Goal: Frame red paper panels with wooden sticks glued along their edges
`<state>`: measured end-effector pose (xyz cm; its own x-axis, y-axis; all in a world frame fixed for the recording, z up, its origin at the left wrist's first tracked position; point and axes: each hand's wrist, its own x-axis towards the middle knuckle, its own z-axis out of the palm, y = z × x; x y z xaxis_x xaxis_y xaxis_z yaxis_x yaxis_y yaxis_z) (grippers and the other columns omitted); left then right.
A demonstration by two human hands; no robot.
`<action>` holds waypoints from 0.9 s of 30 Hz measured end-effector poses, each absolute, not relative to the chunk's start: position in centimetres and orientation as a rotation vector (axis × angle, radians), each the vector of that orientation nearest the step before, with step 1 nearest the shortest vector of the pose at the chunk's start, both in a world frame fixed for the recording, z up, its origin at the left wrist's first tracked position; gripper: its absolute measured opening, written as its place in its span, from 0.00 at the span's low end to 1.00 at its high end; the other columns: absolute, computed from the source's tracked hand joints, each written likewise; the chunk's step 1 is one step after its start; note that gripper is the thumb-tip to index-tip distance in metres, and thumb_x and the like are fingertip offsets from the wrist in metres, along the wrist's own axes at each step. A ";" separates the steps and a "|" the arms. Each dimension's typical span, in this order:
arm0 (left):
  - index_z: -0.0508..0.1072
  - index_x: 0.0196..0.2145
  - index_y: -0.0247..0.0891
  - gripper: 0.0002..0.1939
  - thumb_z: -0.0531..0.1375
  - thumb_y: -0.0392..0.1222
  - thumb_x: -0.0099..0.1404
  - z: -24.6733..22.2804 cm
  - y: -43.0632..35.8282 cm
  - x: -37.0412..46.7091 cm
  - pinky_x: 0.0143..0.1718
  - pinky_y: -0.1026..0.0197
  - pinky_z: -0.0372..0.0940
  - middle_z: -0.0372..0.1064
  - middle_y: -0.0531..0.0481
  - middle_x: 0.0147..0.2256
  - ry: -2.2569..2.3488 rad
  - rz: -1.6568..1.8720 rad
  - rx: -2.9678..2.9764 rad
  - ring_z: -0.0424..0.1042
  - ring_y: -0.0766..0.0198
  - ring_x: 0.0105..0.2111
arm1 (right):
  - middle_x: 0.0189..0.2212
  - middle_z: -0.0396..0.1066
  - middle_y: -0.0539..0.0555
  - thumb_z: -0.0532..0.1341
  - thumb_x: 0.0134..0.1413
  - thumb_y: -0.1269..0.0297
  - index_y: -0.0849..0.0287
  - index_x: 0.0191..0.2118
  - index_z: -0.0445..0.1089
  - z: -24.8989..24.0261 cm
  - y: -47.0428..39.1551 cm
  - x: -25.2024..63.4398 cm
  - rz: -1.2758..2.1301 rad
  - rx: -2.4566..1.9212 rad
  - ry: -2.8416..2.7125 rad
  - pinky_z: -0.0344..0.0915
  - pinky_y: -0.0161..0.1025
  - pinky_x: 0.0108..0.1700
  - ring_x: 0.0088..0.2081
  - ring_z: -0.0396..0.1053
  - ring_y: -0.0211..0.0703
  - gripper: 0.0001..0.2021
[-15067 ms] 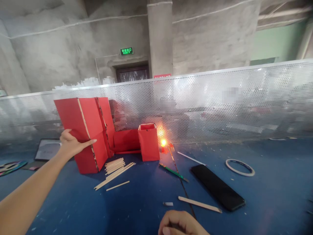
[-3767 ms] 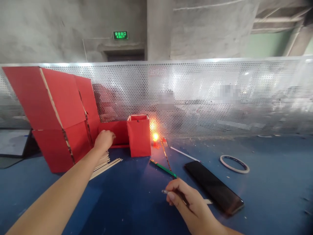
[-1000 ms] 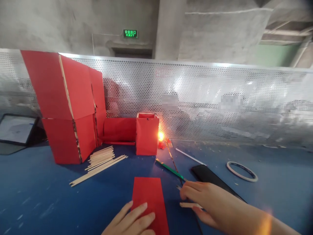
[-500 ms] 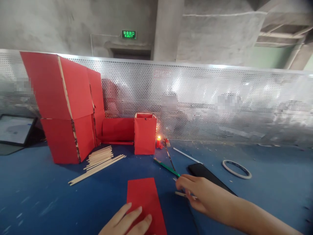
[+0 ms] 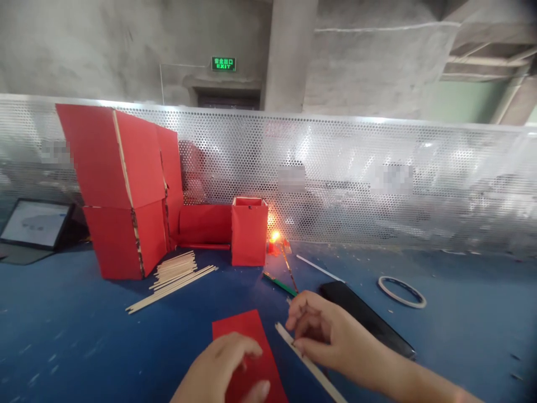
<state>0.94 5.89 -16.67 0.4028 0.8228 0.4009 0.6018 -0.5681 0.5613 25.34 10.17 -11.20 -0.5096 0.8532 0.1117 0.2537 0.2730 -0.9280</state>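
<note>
A flat red sheet (image 5: 247,321) lies on the blue table at the front. Over its left part is my left hand (image 5: 226,364), fingers curved and apart, nothing in them. My right hand (image 5: 319,330) has its thumb and fingertips at a pale wooden strip (image 5: 312,366) right of the sheet; the fingers are curled round it. Just beyond that hand lies a green-handled tool (image 5: 279,284), partly hidden by the fingers. Behind it a small red candle (image 5: 272,245) burns beside a thin, dark-marked stick (image 5: 289,268).
Tall red boxes (image 5: 111,190) stand at left, near a pile of thin wooden sticks (image 5: 172,280). An open red box (image 5: 249,235) stands by a red roll (image 5: 205,224). On the right are a black phone (image 5: 369,319) and a tape ring (image 5: 401,292). A tablet (image 5: 36,223) is far left.
My left hand has lifted from lying on the red sheet and its fingers have curved. My right hand has moved slightly left, and the wooden strip now shows at a steeper angle. The flame looks larger.
</note>
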 end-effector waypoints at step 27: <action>0.79 0.40 0.44 0.10 0.56 0.39 0.68 -16.4 8.1 2.8 0.42 0.61 0.67 0.80 0.50 0.38 1.133 0.973 2.020 0.77 0.60 0.38 | 0.30 0.73 0.50 0.62 0.48 0.72 0.56 0.40 0.64 -16.1 8.2 23.8 1.197 -0.880 -1.844 0.64 0.35 0.33 0.31 0.72 0.38 0.13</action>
